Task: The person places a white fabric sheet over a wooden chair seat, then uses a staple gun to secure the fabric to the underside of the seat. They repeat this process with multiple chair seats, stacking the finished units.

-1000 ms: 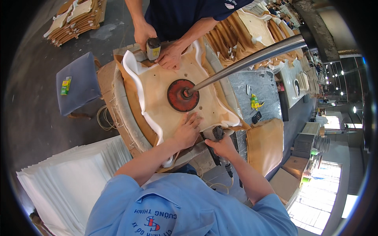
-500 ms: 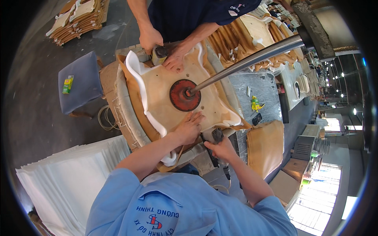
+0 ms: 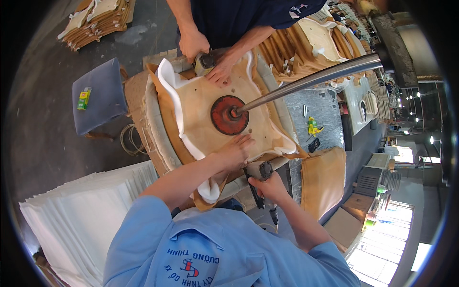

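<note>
Pressing flat, the left hand (image 3: 236,150) is holding tan fabric (image 3: 210,103) over the seat board's near edge; the right hand (image 3: 270,186) is gripping a staple gun (image 3: 262,173). Stapling looks unfinished, with fabric hanging loose at the near-left corner.

Across the frame's centre the red press disc (image 3: 230,115) and its slanting steel arm (image 3: 311,79) block the seat board (image 3: 210,95); a co-worker's hands (image 3: 193,43) crowd its top edge, leaving bare board at left.

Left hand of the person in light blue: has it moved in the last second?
No. The left hand lies where it was, flat on the tan cover just below the red disc; the right hand grips a power tool.
</note>
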`<state>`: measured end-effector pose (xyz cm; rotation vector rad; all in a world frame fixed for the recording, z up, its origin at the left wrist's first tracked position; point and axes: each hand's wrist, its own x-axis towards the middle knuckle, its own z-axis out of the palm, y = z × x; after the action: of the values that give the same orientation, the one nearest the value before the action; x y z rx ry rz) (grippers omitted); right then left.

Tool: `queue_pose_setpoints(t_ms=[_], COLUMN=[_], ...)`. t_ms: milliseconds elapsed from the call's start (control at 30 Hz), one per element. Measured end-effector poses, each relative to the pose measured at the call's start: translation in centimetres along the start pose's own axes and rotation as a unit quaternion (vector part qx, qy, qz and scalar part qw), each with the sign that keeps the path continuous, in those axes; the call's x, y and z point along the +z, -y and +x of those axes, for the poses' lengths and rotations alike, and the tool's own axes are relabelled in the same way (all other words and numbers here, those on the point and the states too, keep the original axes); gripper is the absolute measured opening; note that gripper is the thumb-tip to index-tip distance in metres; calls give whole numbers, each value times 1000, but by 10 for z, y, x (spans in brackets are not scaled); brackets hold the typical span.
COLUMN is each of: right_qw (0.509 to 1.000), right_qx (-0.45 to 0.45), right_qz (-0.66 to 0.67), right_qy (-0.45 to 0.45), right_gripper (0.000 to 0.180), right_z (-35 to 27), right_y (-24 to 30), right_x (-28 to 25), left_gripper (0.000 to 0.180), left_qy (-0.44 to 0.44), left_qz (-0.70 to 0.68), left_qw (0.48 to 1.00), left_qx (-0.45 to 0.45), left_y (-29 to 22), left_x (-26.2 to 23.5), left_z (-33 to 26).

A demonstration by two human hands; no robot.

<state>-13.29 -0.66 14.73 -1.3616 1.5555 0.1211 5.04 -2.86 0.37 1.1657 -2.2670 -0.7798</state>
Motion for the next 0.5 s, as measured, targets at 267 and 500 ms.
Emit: queue_pose_setpoints(t_ms=[267, 500], right_qw=[999, 992], right_qx=[5, -30], right_qz=[-34, 100], right_qy=[-17, -77], right_gripper=[33, 31], right_z=[5, -36], right_y=[-8, -54], right_x=[10, 8], left_gripper=[22, 21], left_qy=[43, 111], left_qz=[-6, -33], left_qw=[999, 992], left_qx=[32, -50], left_y=[3, -1], left_x=[2, -25], left_z=[8, 10])
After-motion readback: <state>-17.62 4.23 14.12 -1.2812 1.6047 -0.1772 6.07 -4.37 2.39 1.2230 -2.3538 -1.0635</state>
